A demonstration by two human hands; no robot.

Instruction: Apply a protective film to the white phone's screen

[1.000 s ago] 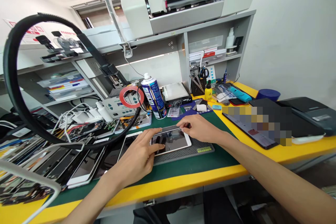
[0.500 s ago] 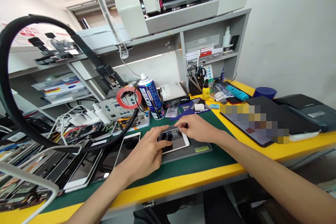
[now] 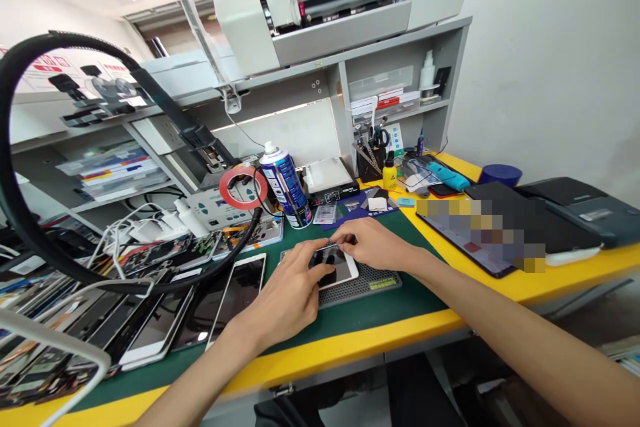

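Left hand [image 3: 293, 283]: spread, palm down over the left part of a white-framed phone [image 3: 346, 271]. Fingers stretch to the far long edge; thumb stands apart from them, over the dark glass. Whether it presses or hovers, cannot tell.

Right hand [image 3: 376, 244]: knuckles bent, thumb and forefinger drawn in close at the phone's far edge, near its right end. Cannot tell whether anything is pinched between the tips.

Phone lies flat, screen up, on a grey pad [image 3: 369, 288], between the two hands. Glass glossy, with dark reflections; frame smooth, corners rounded. Pad finely perforated, with a yellow-green printed patch by its near right corner. Beneath it, a matte dark green mat [image 3: 420, 290]; bright yellow tabletop [image 3: 400, 328] along the near side.

Just left of the left hand: a second white-framed phone [image 3: 242, 287], long and dark-faced, slanting. Beyond the hands: a blue spray can [image 3: 286, 188], cylindrical, white-capped; a flat red ring [image 3: 226, 192] beside it; a small yellow bottle [image 3: 389, 175] with black top. Far left, a thick, ribbed black hose [image 3: 9, 140] loops over crowded phones and parts.
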